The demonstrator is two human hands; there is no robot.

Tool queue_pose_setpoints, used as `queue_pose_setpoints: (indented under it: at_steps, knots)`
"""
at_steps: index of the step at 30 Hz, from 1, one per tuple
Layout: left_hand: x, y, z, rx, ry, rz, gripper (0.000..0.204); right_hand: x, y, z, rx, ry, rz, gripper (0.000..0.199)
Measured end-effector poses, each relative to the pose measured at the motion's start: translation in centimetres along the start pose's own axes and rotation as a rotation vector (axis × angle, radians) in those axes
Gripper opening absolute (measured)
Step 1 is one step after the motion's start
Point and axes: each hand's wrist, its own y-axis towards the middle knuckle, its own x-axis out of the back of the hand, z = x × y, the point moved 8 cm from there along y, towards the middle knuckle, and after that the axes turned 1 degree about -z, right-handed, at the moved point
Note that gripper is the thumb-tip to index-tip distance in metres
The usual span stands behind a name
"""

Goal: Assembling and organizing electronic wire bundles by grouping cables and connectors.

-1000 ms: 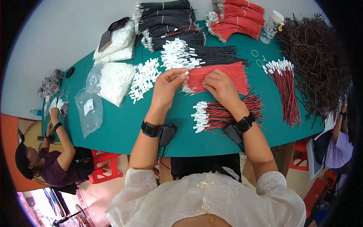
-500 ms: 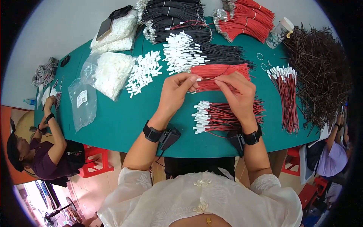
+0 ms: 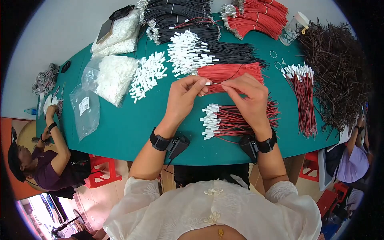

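Green tabletop (image 3: 120, 136) carries, nearest the person, a loose bundle of red and dark wires with white plastic ends (image 3: 230, 121). Just beyond, the left hand (image 3: 183, 95) pinches a small white plastic connector (image 3: 208, 84). The right hand (image 3: 251, 95), fingers drawn narrow, holds a thin wire (image 3: 216, 84) immediately right of the connector, its long axis running left to right toward it. Whether the tip is inside cannot be made out; the right hand hides more of the wire. Farther back, bright red wires (image 3: 228, 71) lie partly covered by both hands.
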Motion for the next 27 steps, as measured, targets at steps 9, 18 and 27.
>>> queue_pose_setpoints:
  at_steps: [9, 18, 27]
  knots:
    - [-0.1, 0.0, -0.1, -0.011, 0.000, -0.001, 0.023, -0.3, -0.2, 0.0, -0.028, 0.020, 0.012, 0.016]
    - [-0.5, -0.2, -0.1, -0.028, 0.022, 0.039, 0.023, -0.6, -0.1, 0.2, -0.005, 0.007, 0.012, 0.016]
    - [-0.7, -0.4, -0.6, -0.062, 0.104, 0.020, 0.023, -0.5, 0.0, 1.3, 0.098, -0.122, 0.031, 0.017]
